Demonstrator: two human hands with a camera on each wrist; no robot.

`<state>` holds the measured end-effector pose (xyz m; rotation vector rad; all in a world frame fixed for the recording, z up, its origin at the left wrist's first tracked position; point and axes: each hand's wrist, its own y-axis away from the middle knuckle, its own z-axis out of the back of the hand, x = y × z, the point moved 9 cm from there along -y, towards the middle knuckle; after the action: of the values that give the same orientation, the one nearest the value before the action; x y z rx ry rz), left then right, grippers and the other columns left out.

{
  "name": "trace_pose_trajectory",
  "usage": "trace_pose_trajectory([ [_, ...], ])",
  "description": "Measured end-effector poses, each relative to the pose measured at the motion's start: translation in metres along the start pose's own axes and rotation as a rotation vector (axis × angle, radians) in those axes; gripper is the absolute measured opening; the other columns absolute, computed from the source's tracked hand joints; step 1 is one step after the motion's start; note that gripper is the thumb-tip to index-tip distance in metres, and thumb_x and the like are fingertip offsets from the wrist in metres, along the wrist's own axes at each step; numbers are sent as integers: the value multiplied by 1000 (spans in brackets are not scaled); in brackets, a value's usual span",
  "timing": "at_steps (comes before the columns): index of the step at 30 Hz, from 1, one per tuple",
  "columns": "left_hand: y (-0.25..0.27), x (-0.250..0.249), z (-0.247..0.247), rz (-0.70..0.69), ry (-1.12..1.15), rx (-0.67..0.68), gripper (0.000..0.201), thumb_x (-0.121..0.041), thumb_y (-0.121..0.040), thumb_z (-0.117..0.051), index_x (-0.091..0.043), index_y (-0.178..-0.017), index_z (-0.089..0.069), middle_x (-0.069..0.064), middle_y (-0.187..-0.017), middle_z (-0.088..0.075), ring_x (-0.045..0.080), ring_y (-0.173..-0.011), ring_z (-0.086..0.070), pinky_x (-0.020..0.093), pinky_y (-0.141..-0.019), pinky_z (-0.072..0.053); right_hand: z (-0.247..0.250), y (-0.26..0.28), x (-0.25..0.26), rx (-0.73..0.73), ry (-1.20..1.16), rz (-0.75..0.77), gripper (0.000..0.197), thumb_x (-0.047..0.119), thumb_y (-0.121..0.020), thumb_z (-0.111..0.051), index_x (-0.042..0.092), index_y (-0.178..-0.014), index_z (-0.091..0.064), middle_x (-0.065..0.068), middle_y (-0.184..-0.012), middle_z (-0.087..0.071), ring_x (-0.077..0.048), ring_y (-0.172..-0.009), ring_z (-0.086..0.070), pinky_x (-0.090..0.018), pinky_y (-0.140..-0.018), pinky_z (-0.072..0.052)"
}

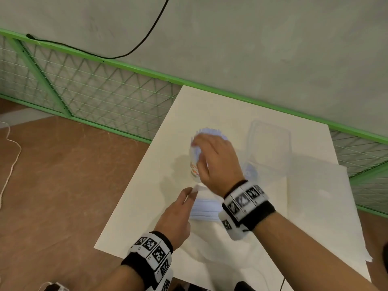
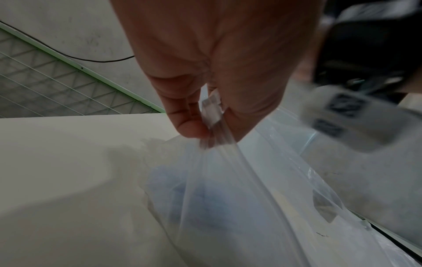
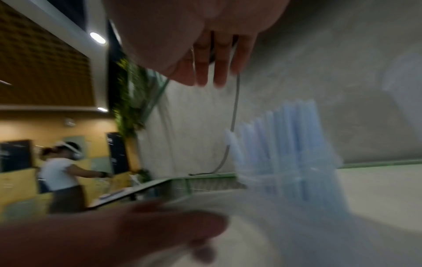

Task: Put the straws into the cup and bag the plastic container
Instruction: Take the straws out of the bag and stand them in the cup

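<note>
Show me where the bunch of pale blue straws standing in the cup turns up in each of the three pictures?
Head: the straws poke out above the right hand, mid-table.
Left wrist: not surely in view; only a blue blur shows behind the clear bag pinched by the left hand.
Right wrist: straws stand right of centre, blurred.
Shared landmark: the green rail.

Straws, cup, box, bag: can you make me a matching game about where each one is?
Things:
1. straws
2. cup
3. box
4. bag

Places:
A. pinched at its top edge by the left hand
B. clear, on the table to the right of the cup
C. pale blue, standing up in the cup
D. under the right hand, holding the straws

Pairs: 1-C, 2-D, 3-B, 4-A
</note>
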<state>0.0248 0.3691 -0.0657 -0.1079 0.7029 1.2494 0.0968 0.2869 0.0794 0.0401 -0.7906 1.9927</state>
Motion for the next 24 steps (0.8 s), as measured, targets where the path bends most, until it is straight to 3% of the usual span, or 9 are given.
trace_pose_trajectory([
  [2, -1, 1, -1, 21, -5, 6, 84, 6, -82, -44, -28, -152, -13, -9, -157, -10, 25, -91, -60, 26, -75, -43, 7, 29, 23, 47, -60, 66, 25, 9, -76, -42, 17, -86, -63, -2, -81, -66, -24, -70, -61, -37, -57, -51],
  [4, -3, -2, -3, 12, 12, 14, 81, 6, -82, -45, -26, -151, -17, -11, -156, -11, 26, -92, -60, 24, -72, -39, -10, 64, 29, 256, -22, 13, 22, 11, -76, -39, 24, -80, -56, 1, -69, -62, -23, -59, -59, -33, -49, -49],
  [7, -5, -12, -7, -62, 59, 27, 94, 12, -78, -44, -32, -154, -9, -14, -157, -9, 21, -90, -57, 20, -73, -41, -63, 135, 4, 783, 70, -243, 26, 9, -87, -40, 17, -102, -60, -4, -102, -64, -29, -90, -62, -40, -71, -52],
  [9, -8, -21, -10, -107, 76, 37, 99, 14, -77, -45, -34, -154, -5, -16, -158, -7, 19, -95, -57, 18, -75, -41, -85, 173, -17, 913, 154, -339, 38, 5, -90, -42, 12, -126, -52, -9, -123, -55, -31, -107, -54, -42, -84, -49],
  [12, -9, -35, -14, -154, 97, 42, 99, 15, -76, -45, -32, -154, -6, -16, -158, -5, 17, -117, -53, 13, -84, -35, -96, 195, -47, 822, 262, -413, 55, 5, -81, -57, 9, -135, -47, -9, -132, -51, -32, -110, -53, -42, -86, -50],
  [16, -10, -42, -20, -200, 115, 50, 103, 17, -72, -44, -32, -154, -5, -18, -159, -2, 14, -129, -42, 26, -101, -42, -104, 204, -70, 746, 381, -460, 58, 11, -52, -82, 16, -108, -68, -2, -105, -66, -26, -83, -64, -36, -63, -54],
  [21, -11, -37, -20, -192, 106, 42, 105, 16, -71, -45, -35, -153, -4, -21, -158, -1, 12, -132, -40, 29, -97, -47, -106, 203, -73, 677, 415, -457, 44, 11, -54, -81, 16, -96, -69, -2, -96, -67, -26, -78, -64, -37, -61, -54],
  [24, -10, -34, -21, -175, 105, 40, 103, 15, -72, -45, -34, -153, -5, -21, -159, 0, 11, -131, -41, 23, -94, -46, -110, 199, -71, 662, 424, -455, 45, 12, -52, -82, 17, -95, -70, 0, -92, -68, -25, -75, -65, -36, -60, -53],
])
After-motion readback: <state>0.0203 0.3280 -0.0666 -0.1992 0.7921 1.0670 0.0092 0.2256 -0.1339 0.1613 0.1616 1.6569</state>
